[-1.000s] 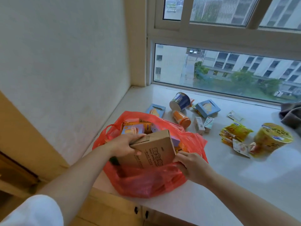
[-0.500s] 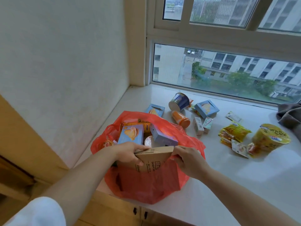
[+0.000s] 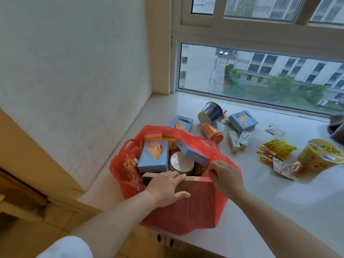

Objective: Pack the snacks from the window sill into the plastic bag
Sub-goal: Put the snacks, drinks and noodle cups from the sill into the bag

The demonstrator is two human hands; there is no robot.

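The left hand [image 3: 166, 189] lies nearly flat, fingers straight, pressing on the top edge of a brown cardboard box [image 3: 191, 180] that stands inside the red plastic bag [image 3: 188, 211] at the sill's near edge. The right hand [image 3: 226, 178] pinches the bag's rim between thumb and curled fingers, holding it open. The box is mostly hidden behind the bag's red film. Inside show a blue biscuit box [image 3: 154, 158] and a cup's lid [image 3: 181, 162]. More snacks lie on the window sill [image 3: 279, 205] toward the window, and a grey cloth [image 3: 337, 127] is cut off at the right edge.

grey cloth [image 3: 337, 127] right sill edge | window [image 3: 260, 75] | cabinet doors [image 3: 141, 241] below
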